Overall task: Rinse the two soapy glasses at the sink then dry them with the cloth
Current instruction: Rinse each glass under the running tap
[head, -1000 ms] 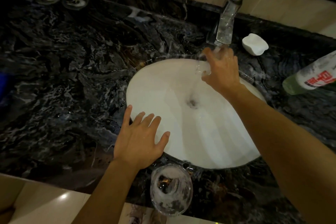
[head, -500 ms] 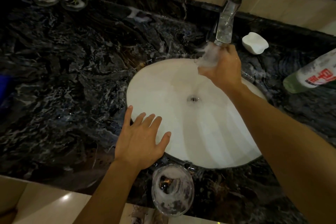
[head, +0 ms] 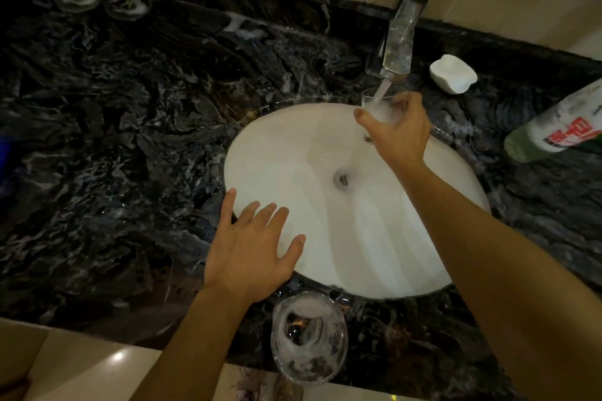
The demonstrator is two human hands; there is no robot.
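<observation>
Black marble counter (head: 114, 140) — wet, veined, set round a white sink (head: 374, 254) with its drain near the middle.

Tap (head: 400, 39): chrome, at the far rim, running; the stream falls straight into the glass held beneath it.

First glass (head: 381, 107): upright under the spout, cloudy with suds and water, mouth up so that it fills and flushes itself. Right hand (head: 400, 137): wrapped round this glass from the near side, thumb on the left wall, fingers closed round the back — a firm hold, likely because soapy glass is slippery.

Second glass (head: 309, 338): standing on the near counter edge, just beside the basin rim, foam inside; judged to be waiting its turn, unrinsed.

Left hand (head: 254, 254): flat, fingers spread, holding nothing, resting on the basin's near-left rim (probably a brace while leaning in).

Sundry: white soap (head: 452, 73) right of the tap; green bottle (head: 553, 133) lying at the right edge. Drying cloth: not identifiable in view.
</observation>
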